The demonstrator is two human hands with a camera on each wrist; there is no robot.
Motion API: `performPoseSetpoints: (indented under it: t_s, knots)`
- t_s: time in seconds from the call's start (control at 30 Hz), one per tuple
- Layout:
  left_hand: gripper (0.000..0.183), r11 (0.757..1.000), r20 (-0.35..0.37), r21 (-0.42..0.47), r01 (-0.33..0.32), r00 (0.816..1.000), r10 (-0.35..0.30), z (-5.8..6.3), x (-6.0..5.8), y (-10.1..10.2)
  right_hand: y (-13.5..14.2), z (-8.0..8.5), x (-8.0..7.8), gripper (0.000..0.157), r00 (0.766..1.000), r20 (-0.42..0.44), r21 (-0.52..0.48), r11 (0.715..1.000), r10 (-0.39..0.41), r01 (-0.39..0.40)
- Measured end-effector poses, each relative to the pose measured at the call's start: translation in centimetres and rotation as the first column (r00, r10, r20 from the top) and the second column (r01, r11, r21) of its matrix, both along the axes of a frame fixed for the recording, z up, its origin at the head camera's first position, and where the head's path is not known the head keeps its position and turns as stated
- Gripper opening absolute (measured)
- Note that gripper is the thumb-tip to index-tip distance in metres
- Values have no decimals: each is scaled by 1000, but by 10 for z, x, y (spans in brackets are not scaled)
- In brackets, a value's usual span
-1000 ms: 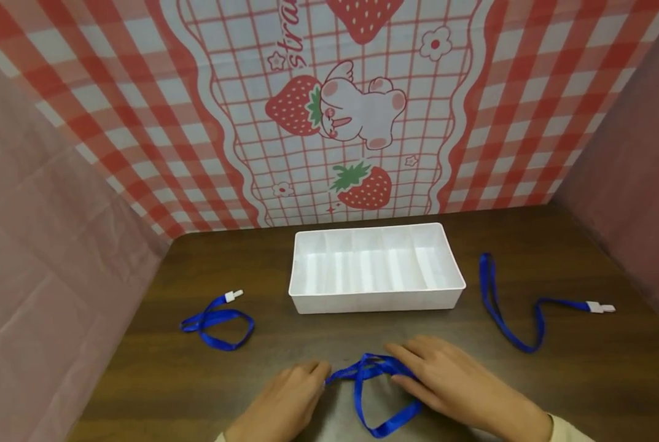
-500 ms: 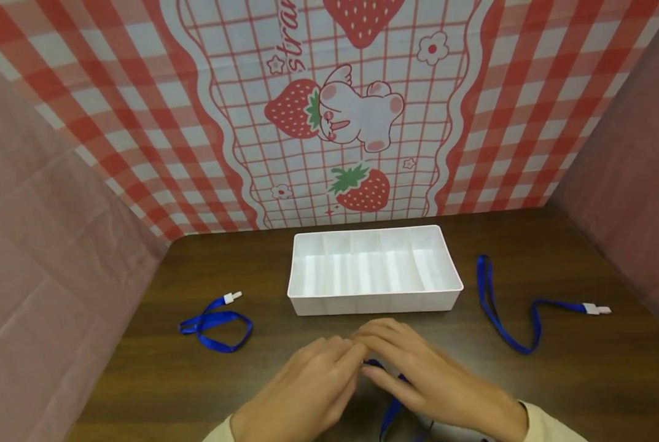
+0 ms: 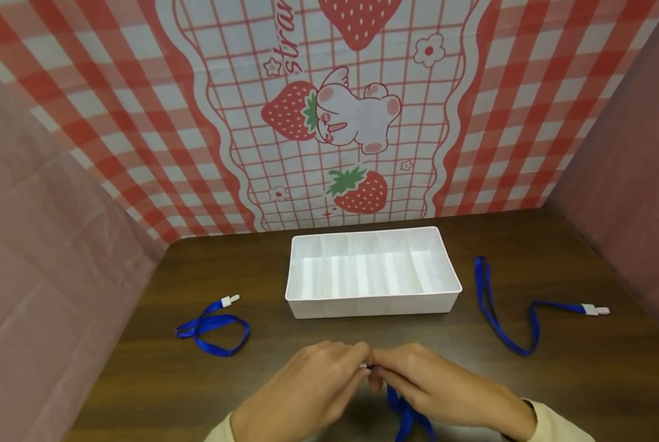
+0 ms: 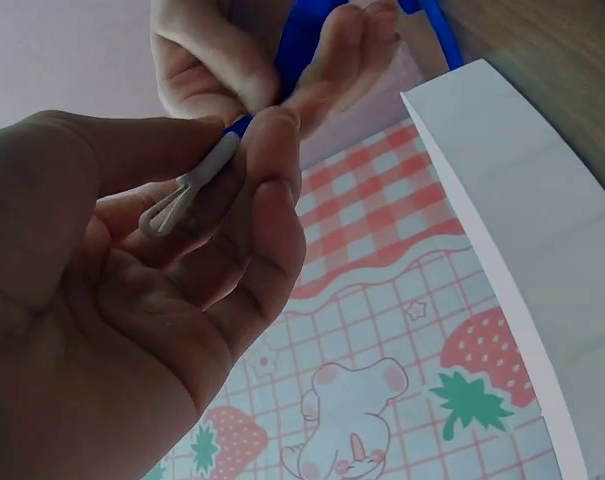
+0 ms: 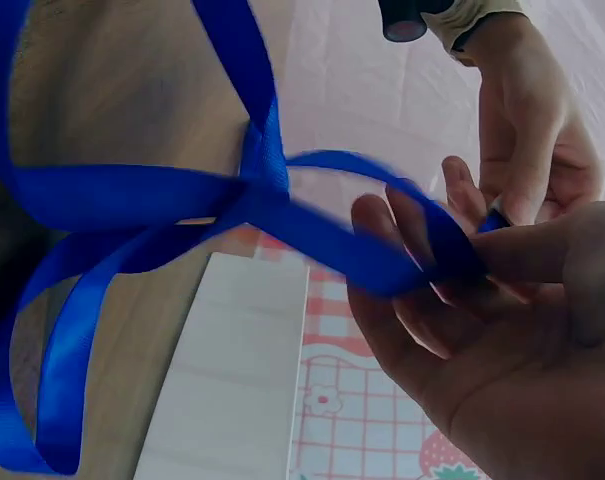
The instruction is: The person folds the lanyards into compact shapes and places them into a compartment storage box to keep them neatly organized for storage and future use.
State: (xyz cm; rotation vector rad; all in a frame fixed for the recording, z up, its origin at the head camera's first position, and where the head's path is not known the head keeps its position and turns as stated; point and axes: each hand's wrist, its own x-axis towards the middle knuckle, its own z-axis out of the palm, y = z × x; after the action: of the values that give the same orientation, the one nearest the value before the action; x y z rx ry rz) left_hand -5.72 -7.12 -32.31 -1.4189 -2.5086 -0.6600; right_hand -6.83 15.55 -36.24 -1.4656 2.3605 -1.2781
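My left hand (image 3: 307, 390) pinches the white plastic clip (image 4: 194, 182) of a blue lanyard between thumb and fingers. Close against it, my right hand (image 3: 453, 387) pinches the lanyard's strap near the clip. In the right wrist view the blue lanyard (image 5: 322, 240) drapes over the right fingers and hangs in several loose loops. Seen from the head, most of that lanyard is hidden by the hands; only a bit of strap shows below the right palm. Both hands are in front of the white box.
A white divided box (image 3: 373, 307) stands behind the hands. One blue lanyard (image 3: 218, 334) lies looped on the table at left, another (image 3: 506, 331) lies stretched out at right. A strawberry-print cloth (image 3: 357, 123) covers the back wall; pink cloth hangs on both sides.
The hands have come together from either side of the lanyard. It lay spread between them; now its clip end is held up between both hands and the loops hang below the right one.
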Motion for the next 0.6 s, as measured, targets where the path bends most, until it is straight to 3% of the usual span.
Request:
performPoseSetpoints:
  t_s: [0.2, 0.33, 0.47, 0.6]
  knots:
    - [11, 1000, 8, -11, 26, 1000, -26, 2, -1, 0, 2, 1, -1, 32, 993, 99, -33, 998, 59, -56]
    - [9, 999, 18, 6, 42, 999, -43, 3, -2, -2, 1, 2, 0, 29, 992, 124, -29, 999, 30, -27]
    - [9, 998, 21, 32, 51, 998, -52, 4, -2, -4, -1, 2, 3, 19, 995, 98, -27, 999, -20, 23]
    - [8, 996, 67, 50, 67, 995, -70, 4, -3, -8, -2, 2, 4, 18, 999, 39, -46, 999, -16, 18]
